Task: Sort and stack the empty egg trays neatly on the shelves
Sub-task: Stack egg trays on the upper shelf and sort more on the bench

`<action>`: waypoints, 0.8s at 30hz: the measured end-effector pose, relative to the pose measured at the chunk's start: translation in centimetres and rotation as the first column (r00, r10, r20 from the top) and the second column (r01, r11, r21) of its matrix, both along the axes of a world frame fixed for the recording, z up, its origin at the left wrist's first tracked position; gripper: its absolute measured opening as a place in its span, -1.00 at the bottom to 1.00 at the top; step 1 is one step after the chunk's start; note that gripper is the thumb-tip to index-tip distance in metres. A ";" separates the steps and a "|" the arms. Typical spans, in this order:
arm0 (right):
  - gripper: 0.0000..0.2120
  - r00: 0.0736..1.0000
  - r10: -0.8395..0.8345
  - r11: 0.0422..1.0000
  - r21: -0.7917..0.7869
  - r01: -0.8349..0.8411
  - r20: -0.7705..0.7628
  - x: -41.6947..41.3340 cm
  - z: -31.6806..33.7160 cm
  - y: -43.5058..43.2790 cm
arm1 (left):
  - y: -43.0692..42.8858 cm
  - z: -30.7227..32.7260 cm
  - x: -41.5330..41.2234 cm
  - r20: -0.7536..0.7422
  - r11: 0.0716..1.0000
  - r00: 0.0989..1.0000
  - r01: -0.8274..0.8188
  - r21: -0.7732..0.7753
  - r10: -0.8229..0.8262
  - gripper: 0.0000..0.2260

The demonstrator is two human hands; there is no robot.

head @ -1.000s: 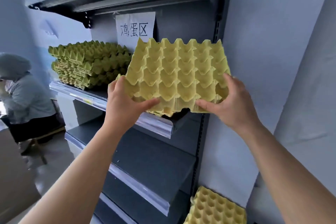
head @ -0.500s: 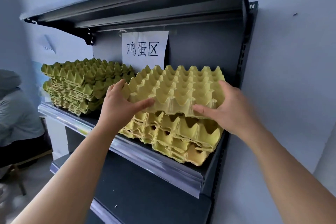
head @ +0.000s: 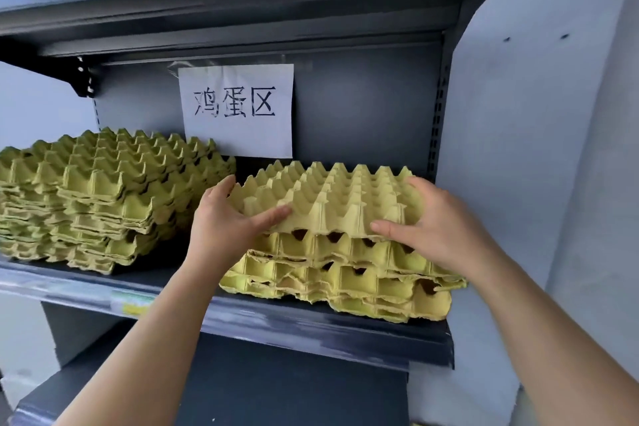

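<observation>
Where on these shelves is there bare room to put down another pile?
Only a narrow dark gap between the left stack and the right stack, and the left hand fills part of it. The right stack reaches the front edge. The lower shelf shows bare surface.

Light: soft and even, falling on near faces — pale walls (head: 539,149) bright, no hard glare.
Shadows: dark under the upper shelf (head: 242,10); deep between the left tray stack (head: 103,201) and the right stack (head: 345,273).
Focus: top egg tray (head: 332,197) and paper sign (head: 238,111) fairly sharp.
Blur: near shelf lip (head: 311,325) smeared — lower corners soft.
Distortion: wide-angle bend; shelf edges slope toward left and right.
</observation>
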State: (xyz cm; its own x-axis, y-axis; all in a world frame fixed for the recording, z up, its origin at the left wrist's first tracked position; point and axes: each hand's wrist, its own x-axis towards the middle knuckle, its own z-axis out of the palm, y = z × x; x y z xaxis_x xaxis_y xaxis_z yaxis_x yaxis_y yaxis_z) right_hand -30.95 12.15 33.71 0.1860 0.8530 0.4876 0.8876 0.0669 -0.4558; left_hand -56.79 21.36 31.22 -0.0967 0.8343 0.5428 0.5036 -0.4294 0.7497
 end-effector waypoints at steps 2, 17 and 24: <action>-0.02 0.999 -0.048 0.998 -0.033 0.048 0.009 -0.6 -0.3 -0.3 | 0.5 -0.1 -0.4 -0.014 0.999 0.999 0.030 -0.012 -0.030 0.12; -0.28 0.980 -0.154 0.978 0.161 0.132 0.128 -2.2 -1.5 -2.5 | -0.2 -1.3 0.8 -0.283 0.927 0.956 0.042 0.373 0.071 -0.36; -0.50 0.968 -0.213 0.956 0.234 0.177 0.135 1.5 -4.2 -7.9 | -5.1 -3.7 7.3 -0.343 0.815 0.929 0.305 0.492 -0.141 -0.57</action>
State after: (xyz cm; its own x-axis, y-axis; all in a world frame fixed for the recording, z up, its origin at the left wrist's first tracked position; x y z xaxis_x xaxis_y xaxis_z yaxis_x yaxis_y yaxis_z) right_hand -29.41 4.29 29.47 0.2441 0.6769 0.6944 0.9524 -0.0325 -0.3031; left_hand -49.45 16.27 27.54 0.2788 0.3886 0.8782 0.4939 -0.8423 0.2159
